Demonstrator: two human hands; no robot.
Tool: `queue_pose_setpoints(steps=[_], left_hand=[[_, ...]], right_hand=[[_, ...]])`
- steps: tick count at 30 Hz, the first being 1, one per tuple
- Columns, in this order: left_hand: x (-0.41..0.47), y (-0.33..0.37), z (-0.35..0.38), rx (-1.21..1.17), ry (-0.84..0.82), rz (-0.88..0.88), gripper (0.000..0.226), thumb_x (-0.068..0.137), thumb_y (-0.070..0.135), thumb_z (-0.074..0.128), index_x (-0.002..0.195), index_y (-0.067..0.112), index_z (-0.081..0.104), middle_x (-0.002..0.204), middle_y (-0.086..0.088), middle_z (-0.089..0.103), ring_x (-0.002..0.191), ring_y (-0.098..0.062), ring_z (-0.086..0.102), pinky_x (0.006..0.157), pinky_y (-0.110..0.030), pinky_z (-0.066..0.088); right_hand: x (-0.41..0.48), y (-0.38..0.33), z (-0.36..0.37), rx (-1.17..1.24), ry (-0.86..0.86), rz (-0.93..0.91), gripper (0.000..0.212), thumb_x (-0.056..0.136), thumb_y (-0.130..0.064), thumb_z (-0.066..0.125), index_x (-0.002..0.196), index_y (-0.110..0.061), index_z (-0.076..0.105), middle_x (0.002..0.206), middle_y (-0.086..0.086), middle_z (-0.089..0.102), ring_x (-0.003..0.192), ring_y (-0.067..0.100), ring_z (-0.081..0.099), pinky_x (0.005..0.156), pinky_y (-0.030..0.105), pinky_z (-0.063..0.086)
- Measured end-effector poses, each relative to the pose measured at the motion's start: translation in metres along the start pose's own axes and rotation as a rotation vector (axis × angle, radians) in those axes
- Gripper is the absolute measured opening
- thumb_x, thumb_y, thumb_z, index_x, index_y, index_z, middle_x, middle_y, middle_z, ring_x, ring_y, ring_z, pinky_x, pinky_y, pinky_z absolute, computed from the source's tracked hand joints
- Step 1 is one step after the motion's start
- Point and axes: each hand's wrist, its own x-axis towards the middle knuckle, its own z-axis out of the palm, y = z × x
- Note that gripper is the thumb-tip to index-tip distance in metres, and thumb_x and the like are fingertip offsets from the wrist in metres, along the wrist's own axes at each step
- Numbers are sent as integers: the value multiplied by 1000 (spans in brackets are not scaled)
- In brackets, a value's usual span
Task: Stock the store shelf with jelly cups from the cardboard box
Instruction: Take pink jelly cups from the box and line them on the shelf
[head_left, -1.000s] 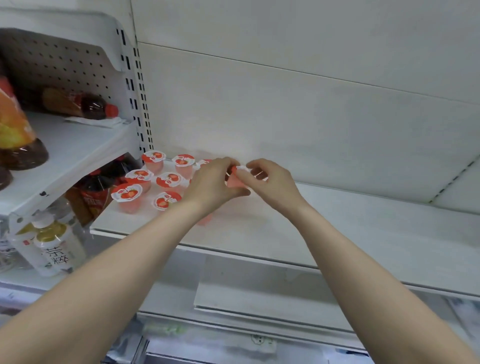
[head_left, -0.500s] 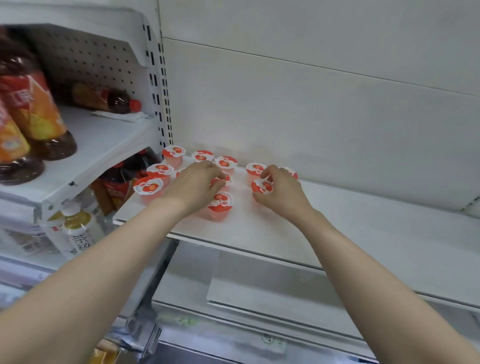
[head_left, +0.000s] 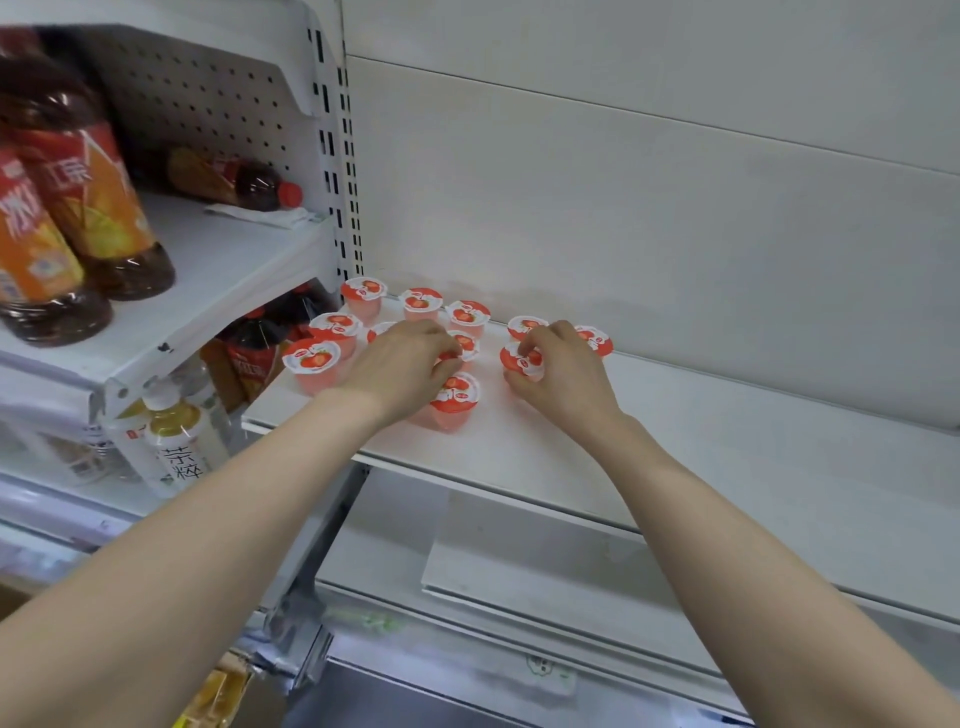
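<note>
Several pink jelly cups with red-and-white strawberry lids stand in rows at the left end of the white shelf (head_left: 675, 431). My left hand (head_left: 400, 364) lies over the middle of the group, its fingertips pinching the lid rim of one jelly cup (head_left: 465, 344); another cup (head_left: 453, 400) stands just in front of it. My right hand (head_left: 563, 371) curls round a jelly cup (head_left: 522, 359) standing on the shelf to the right, with two more cups (head_left: 597, 339) behind it. The cardboard box is not in view.
A neighbouring shelf (head_left: 218, 291) at the left carries large tea bottles (head_left: 88, 208), and a small bottle (head_left: 234, 179) lies on its side. Below stand more bottles (head_left: 176, 447). A slotted upright (head_left: 337, 171) divides the bays. A lower white shelf (head_left: 545, 571) sits underneath.
One second ago both hands held one cup together above the shelf. Since then they have parted and come down, each now on a cup standing on the shelf. The view has shifted left.
</note>
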Motion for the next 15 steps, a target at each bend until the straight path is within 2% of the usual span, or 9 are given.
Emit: queue_pose_setpoints(steps=[5,8,11,15], left_hand=[[-5,4,-8,9,-51,-15,37,100,36,46,130,21,59,132,1,55,121,-21,49,94,-35,40],[-17,5,-20,-4,-54,7,38,99,36,47,133,21,56,134,0,53,124,-22,48,96,-36,41],[-36,-2,-34,-6,-11,70,37,97,34,50,131,19,58,132,-3,56,120,-24,51,93,-36,43],[-67,-13,-53,10,19,125,38,97,31,51,131,15,58,134,-5,56,123,-26,50,98,-36,40]], right_hand=[[-6,-3,-5,-48,-49,13,35,84,-37,69,112,-17,62,114,5,56,101,23,56,72,27,35],[-13,-9,-15,-99,-83,10,48,86,-40,66,128,-18,60,125,8,56,112,28,54,87,33,42],[-25,-23,-28,-179,-71,-5,53,90,-42,61,138,-21,54,134,9,54,122,32,49,102,38,36],[-50,-52,-44,-343,-46,-22,52,93,-44,56,140,-23,51,138,6,52,125,32,46,102,44,37]])
